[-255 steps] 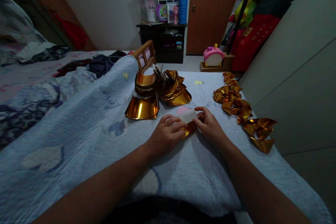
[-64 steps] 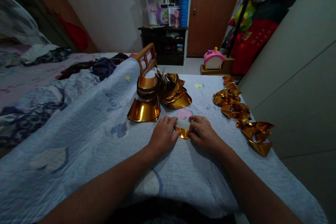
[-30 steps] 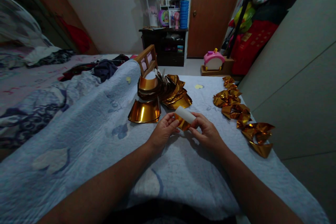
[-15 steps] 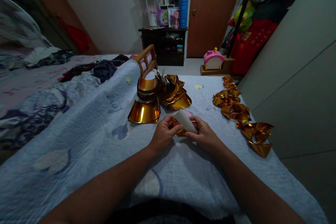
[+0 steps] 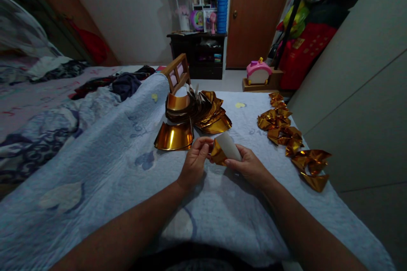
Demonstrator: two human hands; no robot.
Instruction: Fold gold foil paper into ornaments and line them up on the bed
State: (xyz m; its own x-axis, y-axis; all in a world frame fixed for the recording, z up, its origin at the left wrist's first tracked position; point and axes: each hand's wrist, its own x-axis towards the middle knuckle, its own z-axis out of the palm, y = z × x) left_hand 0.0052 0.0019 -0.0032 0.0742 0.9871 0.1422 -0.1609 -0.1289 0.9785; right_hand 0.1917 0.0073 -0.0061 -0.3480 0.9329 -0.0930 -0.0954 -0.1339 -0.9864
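Note:
Over the bed, my right hand [image 5: 249, 163] pinches a piece of gold foil paper [image 5: 229, 147] between thumb and fingers. The piece is folded, with its white back facing up and a shiny gold flap at its left. At that gold edge, my left hand [image 5: 194, 161] has its fingers curled against the paper, partly hidden behind it, with the thumb drawn back. Just beyond lies a fanned stack of curved gold foil sheets [image 5: 174, 135]. To the right, several folded, crumpled gold foil pieces [image 5: 284, 134] form a row along the bed's edge.
A pale blue quilt [image 5: 104, 169] covers the bed. Behind the stack stands a wooden bed rail [image 5: 178, 72]. Farther back are a dark cabinet [image 5: 197, 57], a door [image 5: 254, 17] and a pink toy [image 5: 259, 72]. A pale panel [image 5: 359, 114] borders the right side.
My left thumb has lifted off the gold flap and moved left. The foil paper has shifted slightly right in my right hand, showing more of its gold side.

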